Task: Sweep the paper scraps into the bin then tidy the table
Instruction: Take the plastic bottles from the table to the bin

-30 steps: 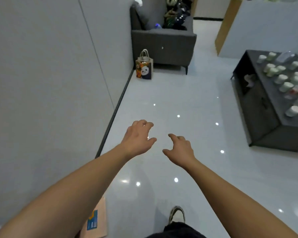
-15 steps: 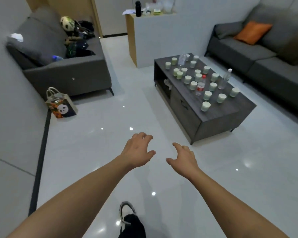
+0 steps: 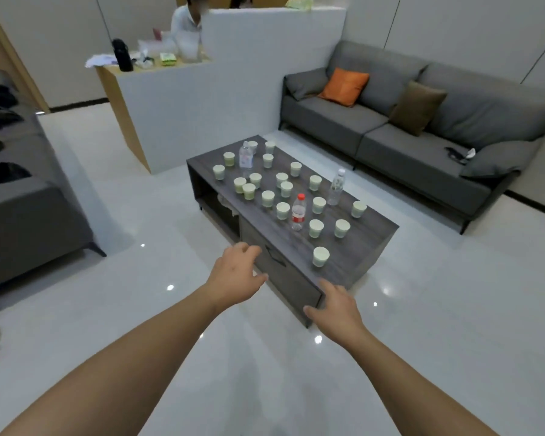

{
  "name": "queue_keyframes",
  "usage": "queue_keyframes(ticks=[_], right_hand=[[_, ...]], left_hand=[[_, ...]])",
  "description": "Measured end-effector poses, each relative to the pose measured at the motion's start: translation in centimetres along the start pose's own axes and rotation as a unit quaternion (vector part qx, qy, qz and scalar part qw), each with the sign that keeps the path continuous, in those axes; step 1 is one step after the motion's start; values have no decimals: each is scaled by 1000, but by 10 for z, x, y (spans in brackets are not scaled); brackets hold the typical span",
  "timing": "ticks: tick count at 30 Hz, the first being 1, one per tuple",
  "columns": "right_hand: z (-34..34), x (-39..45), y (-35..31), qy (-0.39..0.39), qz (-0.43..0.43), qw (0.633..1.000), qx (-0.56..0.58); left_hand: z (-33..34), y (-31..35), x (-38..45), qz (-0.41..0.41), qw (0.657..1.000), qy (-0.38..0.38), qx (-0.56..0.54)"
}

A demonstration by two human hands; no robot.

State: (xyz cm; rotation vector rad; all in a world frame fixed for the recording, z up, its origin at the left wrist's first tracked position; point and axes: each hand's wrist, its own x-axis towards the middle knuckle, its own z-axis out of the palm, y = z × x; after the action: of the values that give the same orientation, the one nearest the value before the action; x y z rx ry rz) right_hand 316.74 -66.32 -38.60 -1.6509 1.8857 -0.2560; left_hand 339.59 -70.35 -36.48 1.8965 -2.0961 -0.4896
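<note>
Coffee table (image 3: 364,247) beyond hands (empty).

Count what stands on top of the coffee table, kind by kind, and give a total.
Paper cups: 19
Plastic bottles: 3
Total: 22
</note>
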Motion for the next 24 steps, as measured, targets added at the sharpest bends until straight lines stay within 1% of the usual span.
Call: queue_keyframes(ticks=[3,6,11,14,16,19,24], right_hand=[[-12,55,-20,16,10,1000,17],[-25,116,-36,27,25,999,28],[-37,242,-50,38,24,998,48],[-35,327,-48,24,38,997,56],[-32,382,-44,5,64,995,76],[-25,452,-33,-20,117,986,114],[-3,539,-20,-51,169,973,148]], left_hand=[[-20,-3,70,8,1000,14,-22],[-28,-8,135,14,1000,4,-27],[-28,-29,255,13,1000,16,-12],[-16,-41,328,-5,1000,16,-17],[-3,-50,371,-27,999,-1,-19],[17,-62,422,-62,997,-50,-2],[47,-82,493,-91,991,-100,13]])
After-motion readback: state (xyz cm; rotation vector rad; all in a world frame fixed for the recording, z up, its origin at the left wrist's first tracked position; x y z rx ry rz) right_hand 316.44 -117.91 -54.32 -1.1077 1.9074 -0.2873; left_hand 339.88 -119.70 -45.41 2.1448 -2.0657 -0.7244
